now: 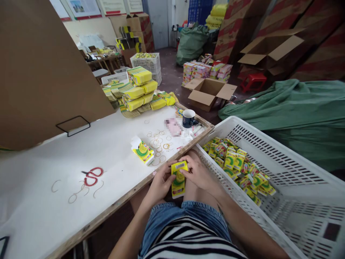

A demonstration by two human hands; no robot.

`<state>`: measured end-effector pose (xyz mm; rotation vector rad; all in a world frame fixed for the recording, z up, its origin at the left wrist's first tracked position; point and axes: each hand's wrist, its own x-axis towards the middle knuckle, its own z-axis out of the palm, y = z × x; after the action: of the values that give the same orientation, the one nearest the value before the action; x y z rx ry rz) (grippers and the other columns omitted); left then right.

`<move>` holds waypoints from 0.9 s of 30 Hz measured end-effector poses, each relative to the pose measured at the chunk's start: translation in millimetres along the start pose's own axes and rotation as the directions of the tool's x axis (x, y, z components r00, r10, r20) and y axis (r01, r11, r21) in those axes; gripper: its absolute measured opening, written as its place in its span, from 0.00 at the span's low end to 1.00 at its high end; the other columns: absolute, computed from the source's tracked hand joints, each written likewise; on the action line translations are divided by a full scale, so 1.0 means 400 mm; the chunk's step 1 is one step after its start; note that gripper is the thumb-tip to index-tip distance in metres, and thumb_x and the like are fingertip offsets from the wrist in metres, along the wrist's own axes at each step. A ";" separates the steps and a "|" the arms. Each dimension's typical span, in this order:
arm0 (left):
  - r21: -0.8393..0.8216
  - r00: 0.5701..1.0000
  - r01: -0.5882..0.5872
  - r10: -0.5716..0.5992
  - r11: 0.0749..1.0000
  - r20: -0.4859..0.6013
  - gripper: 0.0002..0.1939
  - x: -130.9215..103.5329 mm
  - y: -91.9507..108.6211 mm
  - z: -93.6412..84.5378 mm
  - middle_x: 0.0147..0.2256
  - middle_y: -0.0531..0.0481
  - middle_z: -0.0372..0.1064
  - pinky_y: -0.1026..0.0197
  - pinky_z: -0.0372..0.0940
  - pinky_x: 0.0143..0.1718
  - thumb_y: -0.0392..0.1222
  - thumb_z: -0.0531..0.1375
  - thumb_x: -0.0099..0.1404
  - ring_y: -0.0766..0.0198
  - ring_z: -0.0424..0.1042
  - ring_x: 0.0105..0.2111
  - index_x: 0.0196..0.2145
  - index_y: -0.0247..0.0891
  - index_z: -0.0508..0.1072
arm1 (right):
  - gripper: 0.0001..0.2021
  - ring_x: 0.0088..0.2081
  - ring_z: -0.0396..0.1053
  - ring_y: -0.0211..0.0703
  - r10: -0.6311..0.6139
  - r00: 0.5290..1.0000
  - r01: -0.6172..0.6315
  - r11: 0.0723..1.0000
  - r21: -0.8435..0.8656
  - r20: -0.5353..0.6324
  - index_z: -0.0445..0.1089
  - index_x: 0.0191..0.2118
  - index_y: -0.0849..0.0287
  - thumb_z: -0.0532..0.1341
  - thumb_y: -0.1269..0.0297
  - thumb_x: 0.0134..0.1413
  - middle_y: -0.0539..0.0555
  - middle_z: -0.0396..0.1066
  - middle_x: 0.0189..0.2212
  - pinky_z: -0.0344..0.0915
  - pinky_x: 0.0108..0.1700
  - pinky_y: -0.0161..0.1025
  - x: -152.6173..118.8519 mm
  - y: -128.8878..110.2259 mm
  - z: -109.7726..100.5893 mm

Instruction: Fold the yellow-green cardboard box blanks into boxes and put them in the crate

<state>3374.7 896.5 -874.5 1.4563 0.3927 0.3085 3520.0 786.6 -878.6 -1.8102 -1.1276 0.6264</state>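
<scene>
Over my lap, a small yellow packet with a green ring print and a barcode at its top is held between both hands. My left hand grips its left edge, thumb on the front. From the right, my right hand closes on its upper edge with the fingers near the barcode. Just beyond, on the white table, lies a little stack of similar yellow packets. To my right, a white plastic crate holds many loose yellow packets.
Red-handled scissors and scattered rubber bands lie on the table. A dark mug stands near its corner. Bundled yellow cards are piled at the far end. An open carton and green sacking sit on the floor side.
</scene>
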 end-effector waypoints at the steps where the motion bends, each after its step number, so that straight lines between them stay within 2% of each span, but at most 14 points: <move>1: -0.036 1.000 0.012 -0.012 0.999 0.002 0.23 0.000 0.003 -0.001 0.45 0.42 0.73 0.56 0.69 0.43 0.39 0.59 0.63 0.55 0.74 0.43 0.55 0.38 0.64 | 0.15 0.26 0.70 0.41 -0.001 1.000 0.000 0.999 -0.037 -0.014 0.65 0.48 0.55 0.60 0.66 0.54 0.47 0.71 0.24 0.60 0.28 0.35 0.001 -0.003 0.004; 7: -0.145 0.999 0.028 -0.033 0.989 -0.035 0.24 0.004 0.027 -0.013 0.42 0.41 0.75 0.57 0.70 0.39 0.44 0.65 0.59 0.56 0.76 0.39 0.51 0.37 0.64 | 0.17 0.21 0.66 0.39 -0.057 0.998 0.057 0.996 0.064 -0.003 0.65 0.52 0.58 0.60 0.63 0.57 0.45 0.66 0.18 0.57 0.25 0.34 -0.004 -0.016 0.008; 9: -0.165 0.998 0.032 -0.040 0.986 -0.040 0.25 0.004 0.029 -0.013 0.42 0.41 0.75 0.58 0.70 0.39 0.44 0.66 0.58 0.56 0.76 0.38 0.50 0.36 0.64 | 0.16 0.26 0.69 0.40 -0.076 0.997 0.079 0.989 0.127 -0.027 0.68 0.51 0.58 0.58 0.60 0.59 0.48 0.70 0.23 0.62 0.28 0.34 -0.007 -0.011 0.003; 13: -0.182 0.998 0.019 -0.030 0.983 -0.056 0.24 0.004 0.016 0.009 0.41 0.42 0.76 0.58 0.70 0.38 0.44 0.67 0.57 0.55 0.76 0.38 0.49 0.37 0.66 | 0.14 0.44 0.72 0.46 -0.058 0.986 0.099 0.957 0.274 -0.154 0.73 0.46 0.57 0.58 0.56 0.60 0.57 0.74 0.43 0.69 0.43 0.40 -0.009 0.004 0.013; 15: -0.161 0.997 -0.002 -0.009 0.987 -0.070 0.22 0.005 0.005 0.024 0.42 0.42 0.75 0.56 0.71 0.40 0.44 0.66 0.58 0.54 0.76 0.39 0.49 0.37 0.67 | 0.14 0.45 0.72 0.48 -0.041 0.988 0.092 0.933 0.347 -0.152 0.74 0.45 0.57 0.59 0.56 0.59 0.57 0.74 0.45 0.70 0.45 0.43 -0.012 0.008 0.019; 17: -0.076 0.994 -0.055 0.047 0.996 -0.103 0.21 0.011 -0.004 0.026 0.45 0.42 0.74 0.53 0.70 0.45 0.43 0.63 0.61 0.54 0.75 0.43 0.51 0.39 0.66 | 0.11 0.44 0.73 0.49 -0.055 0.971 0.128 0.943 0.307 -0.233 0.74 0.42 0.56 0.60 0.58 0.59 0.57 0.75 0.42 0.70 0.46 0.46 -0.017 0.010 0.010; 18: 0.016 0.986 -0.089 0.091 0.996 -0.138 0.21 0.016 -0.006 0.018 0.47 0.42 0.73 0.51 0.68 0.49 0.42 0.61 0.62 0.54 0.74 0.46 0.53 0.40 0.65 | 0.10 0.44 0.72 0.50 -0.080 0.936 0.164 0.960 0.225 -0.342 0.75 0.40 0.56 0.60 0.59 0.59 0.58 0.74 0.41 0.69 0.48 0.47 -0.021 0.011 -0.003; 19: 0.147 0.972 -0.116 0.143 0.982 -0.188 0.22 0.023 -0.009 0.001 0.50 0.42 0.71 0.49 0.65 0.54 0.41 0.60 0.63 0.54 0.72 0.50 0.54 0.41 0.65 | 0.09 0.44 0.71 0.50 -0.118 0.867 0.193 0.975 0.108 -0.484 0.75 0.39 0.56 0.60 0.60 0.59 0.58 0.73 0.41 0.68 0.49 0.49 -0.023 0.013 -0.021; 20: 0.305 0.949 -0.118 0.198 0.945 -0.247 0.23 0.031 -0.011 -0.024 0.53 0.41 0.69 0.47 0.61 0.58 0.40 0.60 0.63 0.52 0.68 0.54 0.56 0.41 0.64 | 0.08 0.46 0.69 0.52 -0.169 0.765 0.196 0.980 -0.025 -0.622 0.75 0.38 0.57 0.60 0.61 0.59 0.59 0.72 0.41 0.66 0.51 0.52 -0.026 0.017 -0.041; 21: 0.470 0.919 -0.086 0.252 0.879 -0.303 0.25 0.039 -0.015 -0.055 0.56 0.40 0.65 0.45 0.56 0.61 0.40 0.61 0.62 0.51 0.64 0.58 0.57 0.40 0.63 | 0.08 0.48 0.67 0.53 -0.224 0.651 0.170 0.974 -0.147 -0.725 0.75 0.38 0.58 0.60 0.62 0.58 0.60 0.70 0.43 0.64 0.53 0.53 -0.027 0.023 -0.061; 22: 0.615 0.889 -0.018 0.294 0.788 -0.352 0.28 0.047 -0.020 -0.091 0.59 0.38 0.61 0.43 0.53 0.62 0.39 0.63 0.60 0.48 0.58 0.61 0.57 0.38 0.63 | 0.08 0.50 0.66 0.55 -0.270 0.562 0.133 0.962 -0.237 -0.782 0.75 0.39 0.59 0.61 0.62 0.57 0.61 0.69 0.44 0.62 0.55 0.55 -0.027 0.031 -0.079; 23: 0.717 0.871 0.066 0.310 0.694 -0.380 0.30 0.054 -0.026 -0.127 0.61 0.35 0.58 0.42 0.51 0.63 0.38 0.65 0.58 0.45 0.54 0.63 0.57 0.35 0.63 | 0.10 0.51 0.64 0.55 -0.301 0.525 0.100 0.951 -0.293 -0.796 0.75 0.41 0.59 0.62 0.61 0.56 0.62 0.68 0.45 0.61 0.55 0.56 -0.027 0.039 -0.091; 24: 0.786 0.872 0.147 0.296 0.601 -0.389 0.31 0.059 -0.034 -0.163 0.61 0.33 0.57 0.41 0.51 0.63 0.38 0.65 0.57 0.43 0.53 0.64 0.57 0.33 0.64 | 0.11 0.51 0.64 0.55 -0.310 0.536 0.084 0.945 -0.315 -0.785 0.74 0.42 0.60 0.62 0.61 0.56 0.62 0.67 0.45 0.61 0.55 0.56 -0.026 0.047 -0.096; 27: 0.872 0.908 0.271 0.191 0.408 -0.372 0.22 0.064 -0.054 -0.238 0.58 0.32 0.62 0.44 0.58 0.59 0.36 0.62 0.60 0.44 0.60 0.60 0.53 0.32 0.69 | 0.11 0.44 0.67 0.50 -0.232 0.699 0.105 0.969 -0.223 -0.677 0.74 0.40 0.59 0.59 0.59 0.59 0.59 0.69 0.41 0.66 0.46 0.49 -0.025 0.064 -0.070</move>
<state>3355.3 990.7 -904.5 2.5022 1.0926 0.3904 3548.3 761.0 -888.0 -1.8076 -0.8038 -0.2907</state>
